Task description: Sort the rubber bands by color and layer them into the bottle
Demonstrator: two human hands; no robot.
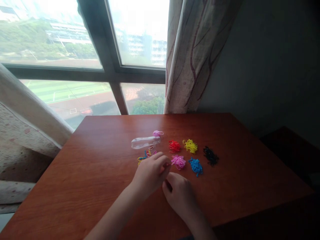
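Note:
My left hand (151, 170) reaches over the table with its fingers curled together, the tips at the left edge of a pile of pink rubber bands (178, 162). Just below and to the right, my right hand (180, 192) is closed with thumb and fingers bent inward, close to the left fingertips. Whatever the fingers pinch is too small or hidden to make out. Behind my left hand, partly covered by it, lies a loose mix of coloured rubber bands (142, 158). Piles of red bands (174, 146), yellow bands (191, 146), blue bands (196, 166) and black bands (210, 156) lie to the right.
A clear plastic bottle (145, 142) lies on its side beyond the mixed bands, its open neck pointing right. Its pink cap with a loop (157, 133) is beside the neck. The brown wooden table (100, 166) reaches back to a window and a curtain (190, 56).

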